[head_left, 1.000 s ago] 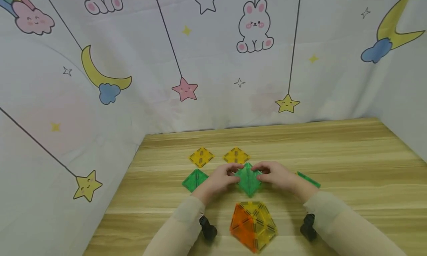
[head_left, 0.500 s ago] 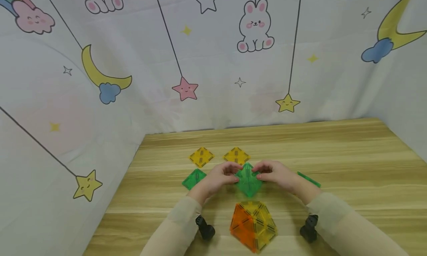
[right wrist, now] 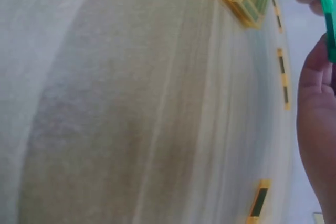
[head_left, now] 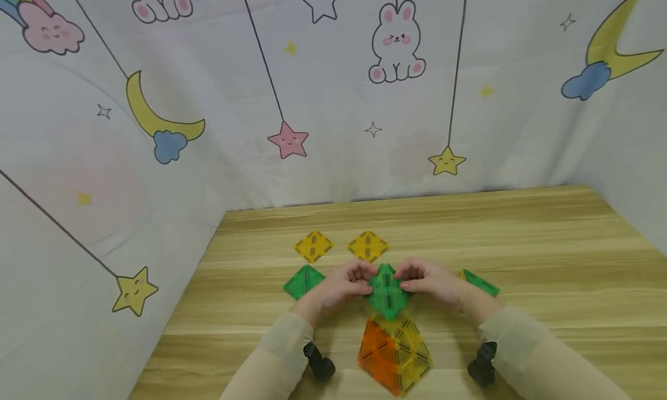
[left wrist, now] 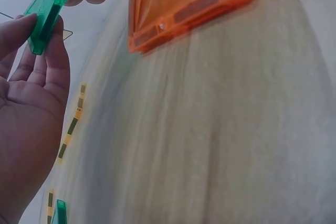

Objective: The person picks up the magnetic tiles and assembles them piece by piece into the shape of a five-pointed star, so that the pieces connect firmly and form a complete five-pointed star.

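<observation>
My left hand (head_left: 348,284) and right hand (head_left: 428,281) pinch opposite corners of a green pair of triangular magnetic tiles (head_left: 388,293), joined into a diamond. In the left wrist view, thumb and fingers grip the edge of the green tiles (left wrist: 48,17), raised off the table. The right wrist view shows the right fingers at the other corner of the green tiles (right wrist: 331,14). Just below them in the head view stands an orange and yellow tile structure (head_left: 395,356), its far edge overlapped by the green diamond's near tip.
Two yellow tile diamonds (head_left: 314,246) lie at the back; the second yellow diamond (head_left: 368,245) is behind my hands. A green diamond (head_left: 304,282) rests left of my left hand. Beyond my right wrist is another green tile (head_left: 480,282) with a yellow edge near it.
Both hands have brought the green tile pair down and nearer to me, toward the orange and yellow structure. It now tilts more upright and overlaps the structure's far edge.
</observation>
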Tool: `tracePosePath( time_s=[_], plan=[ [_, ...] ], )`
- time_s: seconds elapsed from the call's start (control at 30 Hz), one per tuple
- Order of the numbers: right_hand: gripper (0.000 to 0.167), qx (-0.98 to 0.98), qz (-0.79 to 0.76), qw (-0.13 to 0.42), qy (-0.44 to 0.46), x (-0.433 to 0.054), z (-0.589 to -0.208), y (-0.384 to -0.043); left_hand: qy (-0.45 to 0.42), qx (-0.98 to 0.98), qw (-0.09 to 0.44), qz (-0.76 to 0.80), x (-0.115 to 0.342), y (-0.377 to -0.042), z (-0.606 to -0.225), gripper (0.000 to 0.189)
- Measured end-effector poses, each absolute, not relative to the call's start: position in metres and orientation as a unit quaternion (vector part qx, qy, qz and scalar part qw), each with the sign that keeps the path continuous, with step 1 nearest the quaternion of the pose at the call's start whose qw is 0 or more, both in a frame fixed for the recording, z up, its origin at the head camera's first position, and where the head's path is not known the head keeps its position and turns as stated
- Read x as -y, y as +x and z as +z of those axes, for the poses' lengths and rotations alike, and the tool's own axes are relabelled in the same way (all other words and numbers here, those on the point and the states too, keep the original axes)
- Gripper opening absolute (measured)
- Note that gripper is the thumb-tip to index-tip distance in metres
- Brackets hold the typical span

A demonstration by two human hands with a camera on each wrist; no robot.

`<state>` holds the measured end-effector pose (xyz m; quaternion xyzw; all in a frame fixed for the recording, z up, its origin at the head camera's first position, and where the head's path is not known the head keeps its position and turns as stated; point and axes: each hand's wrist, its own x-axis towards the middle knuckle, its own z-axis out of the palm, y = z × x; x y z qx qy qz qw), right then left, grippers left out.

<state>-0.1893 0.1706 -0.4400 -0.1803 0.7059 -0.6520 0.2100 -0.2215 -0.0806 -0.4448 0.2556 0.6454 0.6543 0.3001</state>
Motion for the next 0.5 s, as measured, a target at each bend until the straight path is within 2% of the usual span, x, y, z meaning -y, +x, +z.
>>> tracePosePath(
  time_s=[0.5],
  plan=[
    [0.024,-0.701,-0.655,0.209,-0.19,-0.17,-0.455,-0.183,0.25,-0.635,0.313,0.66,0.081,-0.216,-0.458,0.029]
  ],
)
